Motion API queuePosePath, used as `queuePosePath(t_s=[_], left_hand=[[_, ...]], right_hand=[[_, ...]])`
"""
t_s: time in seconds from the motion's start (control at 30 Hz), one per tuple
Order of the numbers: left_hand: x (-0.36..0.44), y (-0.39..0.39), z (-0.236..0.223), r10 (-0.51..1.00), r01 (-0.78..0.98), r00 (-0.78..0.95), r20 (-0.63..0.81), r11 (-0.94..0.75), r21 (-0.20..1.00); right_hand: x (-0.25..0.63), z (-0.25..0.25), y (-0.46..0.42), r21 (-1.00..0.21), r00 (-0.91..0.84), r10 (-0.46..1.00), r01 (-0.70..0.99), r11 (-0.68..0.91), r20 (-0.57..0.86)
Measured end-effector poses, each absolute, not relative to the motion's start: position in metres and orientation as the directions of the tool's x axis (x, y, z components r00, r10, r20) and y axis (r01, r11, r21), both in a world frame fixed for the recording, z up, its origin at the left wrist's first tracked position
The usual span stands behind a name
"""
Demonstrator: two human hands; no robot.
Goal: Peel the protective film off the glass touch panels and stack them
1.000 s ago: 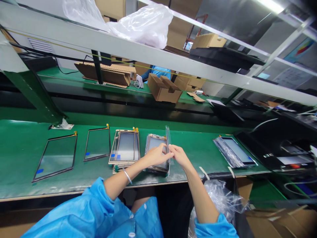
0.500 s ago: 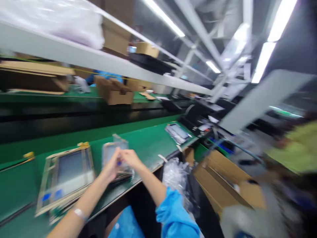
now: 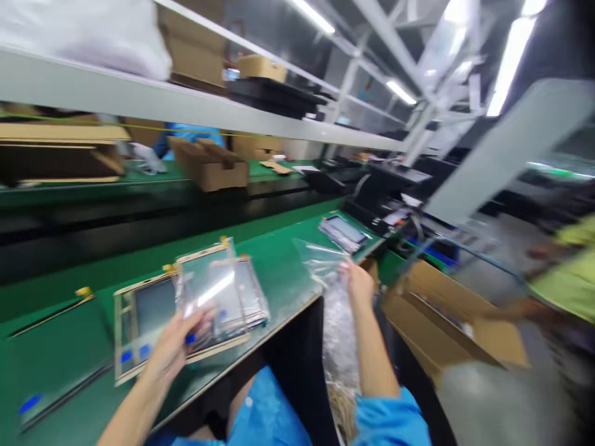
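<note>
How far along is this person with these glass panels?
Seemingly done: the stack of panels at the bench's far end. In hand: the left hand holds panels in a clear bag, and the right hand grips clear plastic wrap. Seemingly left: the unbagged framed panels on the green bench.

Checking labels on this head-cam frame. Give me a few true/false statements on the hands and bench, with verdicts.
1. The left hand holds up a framed panel in clear plastic. True.
2. The right hand grips a cardboard box. False: it holds a crumpled clear plastic bag, which hangs down past the bench edge.
3. A stack of framed panels lies on the green bench. True.
4. The left hand and right hand touch each other. False: they are apart, with the bag and panel in separate hands.
</note>
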State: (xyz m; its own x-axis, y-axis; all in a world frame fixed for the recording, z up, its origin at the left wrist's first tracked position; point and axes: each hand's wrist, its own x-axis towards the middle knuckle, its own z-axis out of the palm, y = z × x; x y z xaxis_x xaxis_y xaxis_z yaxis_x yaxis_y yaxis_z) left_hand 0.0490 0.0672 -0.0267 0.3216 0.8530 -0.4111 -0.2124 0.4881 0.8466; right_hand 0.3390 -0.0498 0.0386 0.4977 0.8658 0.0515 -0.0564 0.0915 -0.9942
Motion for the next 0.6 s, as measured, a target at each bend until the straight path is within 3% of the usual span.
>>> queuePosePath(t_s=[0.1, 0.2, 0.33, 0.47, 0.6], left_hand=[[0.048, 0.05, -0.026, 0.821, -0.213, 0.437, -0.369, 0.492, 0.844], [0.052, 0.033, -0.028, 0.798, -0.185, 0.515, -0.313, 0.46, 0.868], [0.044, 0.016, -0.031, 0.841, -0.158, 0.48, -0.25, 0.363, 0.918], [0.034, 0.011, -0.025, 0.892, -0.081, 0.407, -0.199, 0.252, 0.964], [0.037, -0.001, -0.011, 0.936, -0.074, 0.317, -0.15, 0.182, 0.98]], right_hand=[[0.344, 0.017, -0.047, -0.988, 0.601, 0.785, 0.084, 0.128, 0.152], [0.298, -0.005, -0.036, -0.987, 0.527, 0.835, 0.111, 0.116, 0.157], [0.239, -0.015, -0.024, -0.975, 0.352, 0.935, -0.183, 0.126, 0.054], [0.232, -0.01, -0.014, -0.947, 0.361, 0.932, -0.299, 0.119, 0.004], [0.227, -0.003, -0.017, -0.816, 0.339, 0.933, -0.569, 0.103, -0.119]])
